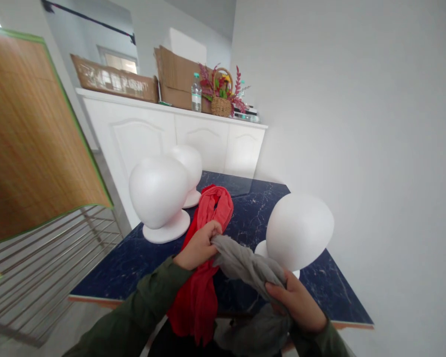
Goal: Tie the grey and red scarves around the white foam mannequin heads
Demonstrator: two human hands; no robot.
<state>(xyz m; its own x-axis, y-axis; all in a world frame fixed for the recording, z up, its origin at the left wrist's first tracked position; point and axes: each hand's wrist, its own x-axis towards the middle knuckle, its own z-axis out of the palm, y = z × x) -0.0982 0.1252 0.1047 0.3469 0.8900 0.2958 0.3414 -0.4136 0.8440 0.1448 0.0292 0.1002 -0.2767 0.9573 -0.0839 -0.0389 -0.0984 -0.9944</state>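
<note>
A grey scarf (247, 264) is stretched and bunched between my two hands above the table's front edge. My left hand (200, 245) is closed on its left end, and my right hand (295, 297) grips it further right, with loose grey cloth hanging below. Under and beyond my left hand, a red scarf (217, 201) lies looped on the dark blue table (245, 228) and hangs over the front edge. One white foam head (299, 230) stands just beyond my right hand. Two more white heads, a nearer one (158, 191) and a farther one (189, 163), stand at the left.
Behind the table, a white cabinet (141, 129) carries cardboard boxes (115, 79), a plastic bottle (196, 94) and a flower basket (221, 105). At the left are a metal rack (59, 267) and a bamboo mat (33, 134). A wall rises at the right.
</note>
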